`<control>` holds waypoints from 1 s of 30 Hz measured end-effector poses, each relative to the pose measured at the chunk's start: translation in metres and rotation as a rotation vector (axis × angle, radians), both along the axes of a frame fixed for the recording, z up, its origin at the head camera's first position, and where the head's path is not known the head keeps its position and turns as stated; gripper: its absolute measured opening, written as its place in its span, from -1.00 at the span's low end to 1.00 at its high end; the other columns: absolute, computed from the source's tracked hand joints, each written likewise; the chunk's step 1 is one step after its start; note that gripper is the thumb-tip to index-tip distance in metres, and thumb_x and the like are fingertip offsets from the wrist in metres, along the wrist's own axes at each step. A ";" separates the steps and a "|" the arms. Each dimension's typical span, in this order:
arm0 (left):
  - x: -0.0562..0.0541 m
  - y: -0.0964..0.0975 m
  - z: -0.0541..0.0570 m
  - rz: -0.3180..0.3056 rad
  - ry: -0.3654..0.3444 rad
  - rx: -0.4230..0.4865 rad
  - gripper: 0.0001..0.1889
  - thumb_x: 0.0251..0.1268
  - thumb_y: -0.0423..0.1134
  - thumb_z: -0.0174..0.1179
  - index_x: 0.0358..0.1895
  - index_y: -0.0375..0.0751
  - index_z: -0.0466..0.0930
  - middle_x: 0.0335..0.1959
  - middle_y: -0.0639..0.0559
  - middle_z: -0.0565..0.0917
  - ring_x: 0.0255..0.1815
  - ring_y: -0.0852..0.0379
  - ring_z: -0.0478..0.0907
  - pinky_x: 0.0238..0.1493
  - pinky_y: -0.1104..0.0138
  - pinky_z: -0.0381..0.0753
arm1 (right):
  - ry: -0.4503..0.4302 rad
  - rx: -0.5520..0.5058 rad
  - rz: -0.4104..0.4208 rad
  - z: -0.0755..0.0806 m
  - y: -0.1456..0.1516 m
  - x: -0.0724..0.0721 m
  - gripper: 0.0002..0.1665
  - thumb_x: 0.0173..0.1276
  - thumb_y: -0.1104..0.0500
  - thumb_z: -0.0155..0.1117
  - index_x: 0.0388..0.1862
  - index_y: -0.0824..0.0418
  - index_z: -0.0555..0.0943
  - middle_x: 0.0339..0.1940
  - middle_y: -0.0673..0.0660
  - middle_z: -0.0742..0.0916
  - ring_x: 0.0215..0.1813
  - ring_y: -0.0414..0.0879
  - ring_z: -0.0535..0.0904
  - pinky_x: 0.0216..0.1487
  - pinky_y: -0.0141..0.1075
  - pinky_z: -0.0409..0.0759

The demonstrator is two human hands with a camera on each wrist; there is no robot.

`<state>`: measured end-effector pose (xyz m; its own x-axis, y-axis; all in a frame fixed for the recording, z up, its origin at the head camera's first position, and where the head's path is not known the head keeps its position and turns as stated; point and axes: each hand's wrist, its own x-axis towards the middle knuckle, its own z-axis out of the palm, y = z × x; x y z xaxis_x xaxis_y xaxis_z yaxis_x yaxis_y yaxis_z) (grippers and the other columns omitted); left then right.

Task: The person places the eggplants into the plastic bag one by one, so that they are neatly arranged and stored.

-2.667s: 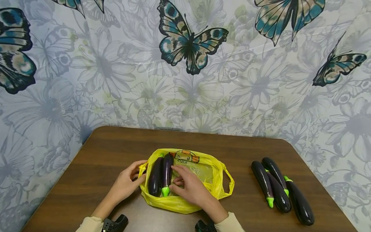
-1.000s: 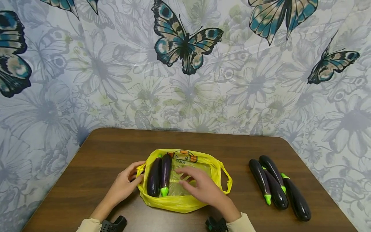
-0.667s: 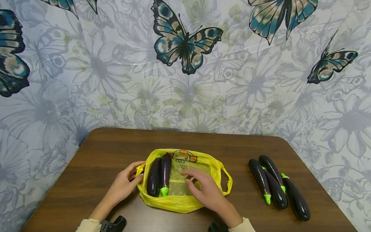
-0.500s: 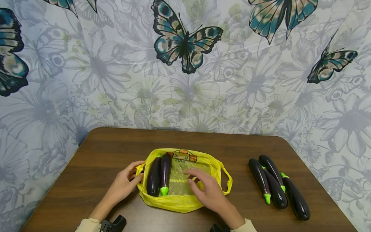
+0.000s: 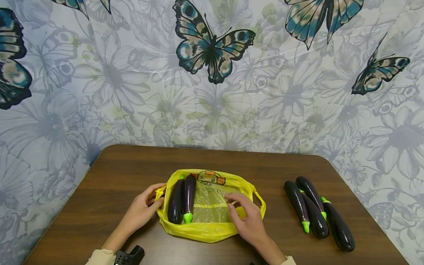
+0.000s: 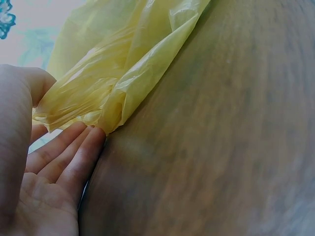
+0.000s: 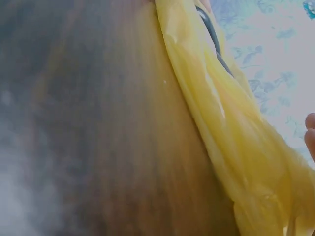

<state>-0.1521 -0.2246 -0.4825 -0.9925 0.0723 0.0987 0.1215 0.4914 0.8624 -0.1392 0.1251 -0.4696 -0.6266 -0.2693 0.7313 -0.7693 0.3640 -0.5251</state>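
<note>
A yellow plastic bag (image 5: 207, 233) lies with its mouth spread wide on the brown table. Inside, at its left end, two dark purple eggplants rest side by side: the left eggplant (image 5: 175, 202) and the right eggplant (image 5: 189, 193), whose bright green cap faces the near rim. My left hand (image 5: 142, 206) pinches the bag's left handle; in the left wrist view the gathered plastic (image 6: 93, 93) sits between thumb and fingers. Over the bag's right part hovers my right hand (image 5: 246, 219), its fingers loosely bent with nothing held. Only a bit of it shows in the right wrist view.
To the right of the bag, several more eggplants (image 5: 296, 204) with green caps lie in a cluster on the table (image 5: 132, 165). Behind the table's far edge is a wall covering (image 5: 149, 121) with flowers and butterflies. A black wrist device (image 5: 130, 255) shows below my left hand.
My right hand has moved away from the right eggplant in the bag, going rightward over the bag's right side. My left hand keeps its hold on the bag; the eggplants stay in place.
</note>
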 end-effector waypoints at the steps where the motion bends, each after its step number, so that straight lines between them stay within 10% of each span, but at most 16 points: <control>1: 0.000 0.000 0.000 0.000 -0.001 0.000 -0.52 0.49 -0.27 0.24 0.42 0.03 0.46 0.29 -0.15 0.62 0.26 -0.08 0.63 0.10 0.28 0.68 | 0.009 -0.012 -0.011 -0.001 0.001 0.000 -0.53 0.29 0.54 0.32 0.13 0.22 0.65 -0.05 0.16 0.77 -0.10 -0.08 0.71 -0.06 -0.45 0.68; 30: 0.001 0.000 -0.001 -0.007 -0.001 0.013 -0.51 0.48 -0.30 0.24 0.42 0.00 0.45 0.32 -0.18 0.60 0.28 -0.14 0.62 0.07 0.33 0.69 | 0.045 -0.152 -0.147 -0.017 0.019 -0.004 -0.52 0.13 0.66 0.32 -0.01 0.33 0.66 -0.13 0.24 0.75 -0.11 -0.05 0.69 -0.04 -0.54 0.65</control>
